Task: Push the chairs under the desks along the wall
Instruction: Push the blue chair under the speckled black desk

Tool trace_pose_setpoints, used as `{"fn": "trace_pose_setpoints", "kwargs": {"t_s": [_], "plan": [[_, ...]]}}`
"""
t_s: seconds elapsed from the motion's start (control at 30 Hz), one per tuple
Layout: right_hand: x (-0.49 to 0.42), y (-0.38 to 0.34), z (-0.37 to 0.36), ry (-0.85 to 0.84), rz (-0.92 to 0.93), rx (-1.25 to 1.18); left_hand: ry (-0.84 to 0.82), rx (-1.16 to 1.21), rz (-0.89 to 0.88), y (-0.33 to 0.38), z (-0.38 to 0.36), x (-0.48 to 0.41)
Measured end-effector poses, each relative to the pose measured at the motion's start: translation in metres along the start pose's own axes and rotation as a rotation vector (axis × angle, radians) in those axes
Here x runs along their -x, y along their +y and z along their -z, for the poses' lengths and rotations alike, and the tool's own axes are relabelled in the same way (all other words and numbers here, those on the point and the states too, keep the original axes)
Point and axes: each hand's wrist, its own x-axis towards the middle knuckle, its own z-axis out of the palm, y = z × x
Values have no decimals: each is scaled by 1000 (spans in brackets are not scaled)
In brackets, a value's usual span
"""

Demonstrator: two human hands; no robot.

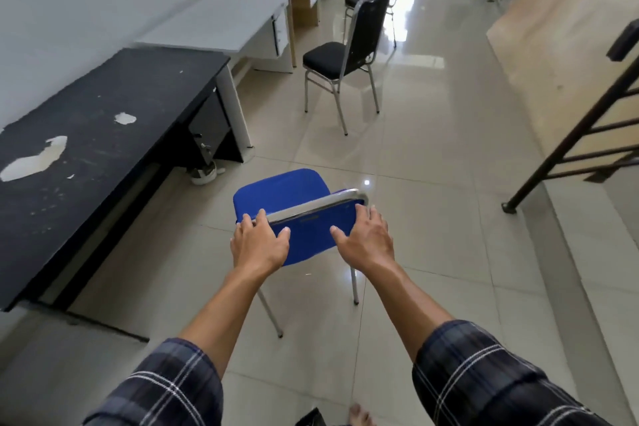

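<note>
We hold the blue chair (287,195) by its backrest, left grip (259,240) and right grip (366,239) closed on it; open tile floor (432,166) beside the black tabletop (103,121).

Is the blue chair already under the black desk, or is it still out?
Out. The blue chair stands on open floor beside the black desk, both hands on its backrest.

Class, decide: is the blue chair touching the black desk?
Apart. The head view shows bare floor tiles between the blue chair and the black desk.
</note>
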Motion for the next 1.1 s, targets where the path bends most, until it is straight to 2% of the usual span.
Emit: {"fn": "trace_pose_setpoints", "kwargs": {"t_s": [0.23, 0.4, 0.53, 0.67, 0.73, 0.83, 0.93, 1.0, 1.1], "plan": [[-62, -22, 12, -103, 106, 38, -16, 40, 182, 8, -4, -20], [-86, -26, -2, -202, 104, 136, -29, 92, 292, 3, -11, -43], [-109, -21, -9, -190, 7, 56, 20, 251, 419, -4, -16, -64], [-137, -14, -11, -188, -133, -75, 54, 412, 675, -9, -17, -85], [-147, -14, -13, -167, -202, -147, 73, 591, 791, -8, -15, -90], [-159, -16, -12, -87, -425, -360, 31, 991, 1005, -4, -6, -94], [-168, -11, -9, -68, -760, -820, -80, 1320, 1287, -7, 1, -97], [-174, -4, -7, -165, -928, -1138, -116, 1517, 1351, -12, 2, -98], [-185, 8, -8, -357, -1112, -1541, -113, 1658, 1363, -13, 3, -100]]}}
